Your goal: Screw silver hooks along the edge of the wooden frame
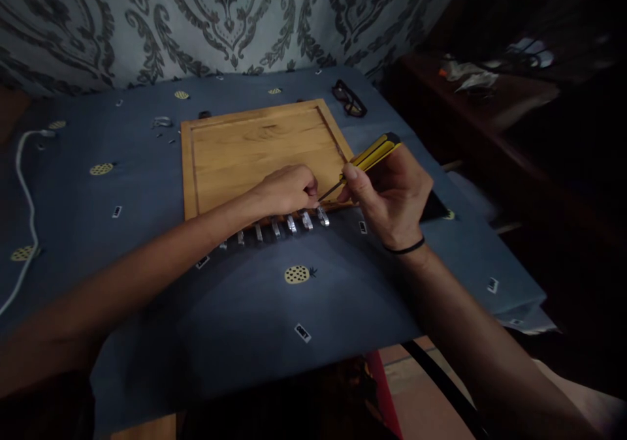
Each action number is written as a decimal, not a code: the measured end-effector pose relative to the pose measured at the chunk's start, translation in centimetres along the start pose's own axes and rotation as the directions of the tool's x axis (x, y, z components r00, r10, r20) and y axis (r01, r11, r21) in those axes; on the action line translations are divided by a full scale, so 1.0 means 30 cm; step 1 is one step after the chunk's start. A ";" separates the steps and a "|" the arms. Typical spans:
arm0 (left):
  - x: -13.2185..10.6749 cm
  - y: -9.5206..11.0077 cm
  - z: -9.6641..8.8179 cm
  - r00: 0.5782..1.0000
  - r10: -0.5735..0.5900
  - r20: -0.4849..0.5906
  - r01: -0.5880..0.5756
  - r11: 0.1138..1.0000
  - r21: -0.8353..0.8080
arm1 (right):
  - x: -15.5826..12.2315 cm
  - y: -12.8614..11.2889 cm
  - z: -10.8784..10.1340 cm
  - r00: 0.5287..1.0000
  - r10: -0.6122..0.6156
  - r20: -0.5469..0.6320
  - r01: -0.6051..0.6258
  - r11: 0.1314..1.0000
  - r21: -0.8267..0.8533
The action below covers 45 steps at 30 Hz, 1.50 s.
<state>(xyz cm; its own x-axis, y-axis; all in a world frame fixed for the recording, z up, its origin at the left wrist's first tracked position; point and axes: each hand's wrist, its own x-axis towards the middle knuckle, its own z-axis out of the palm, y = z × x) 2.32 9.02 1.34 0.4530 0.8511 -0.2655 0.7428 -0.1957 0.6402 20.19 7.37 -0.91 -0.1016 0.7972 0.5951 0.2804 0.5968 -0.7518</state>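
Observation:
A yellow-and-black screwdriver [373, 155] is gripped in my right hand [392, 195], its shaft slanting down and left toward the near right part of a wooden board [255, 143]. My left hand [289, 188] rests at the board's near edge, fingers curled beside the screwdriver's tip; whatever they pinch is hidden. Along that near edge several shiny metal hooks or clips [292, 224] stick out in a row. The rightmost metal piece [323, 216] lies just below the tip. Whether the tip touches a screw is too small to tell.
Under the board is a blue pineapple-print tablecloth [245, 322]. Dark-framed glasses [349, 98] lie behind the board at right. Small metal bits [161, 122] sit to its left, and a white cable [28, 198] runs along the far left. A patterned curtain [220, 22] hangs behind.

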 end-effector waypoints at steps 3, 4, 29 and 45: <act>0.003 -0.008 0.001 1.000 0.010 0.003 -0.010 1.000 -0.023 | -0.001 0.004 -0.001 1.000 0.011 0.006 -0.011 1.000 0.000; 0.003 -0.011 0.001 1.000 0.016 0.007 -0.016 0.999 -0.033 | -0.002 0.005 -0.002 1.000 0.010 0.006 -0.010 1.000 0.002; 0.026 0.003 -0.008 0.999 -0.012 0.052 0.018 0.994 -0.107 | -0.002 0.031 -0.001 0.996 -0.085 0.009 0.085 0.996 0.010; 0.011 0.015 -0.006 0.995 -0.087 0.039 0.090 0.992 -0.085 | -0.007 0.032 0.007 0.996 -0.088 -0.008 0.088 0.996 0.022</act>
<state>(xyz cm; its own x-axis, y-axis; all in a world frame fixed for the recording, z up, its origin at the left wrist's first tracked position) 2.71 9.31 1.67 0.4054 0.8452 -0.3482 0.7360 -0.0758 0.6727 20.30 7.80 -1.82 -0.1184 0.7408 0.6612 0.2493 0.6667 -0.7024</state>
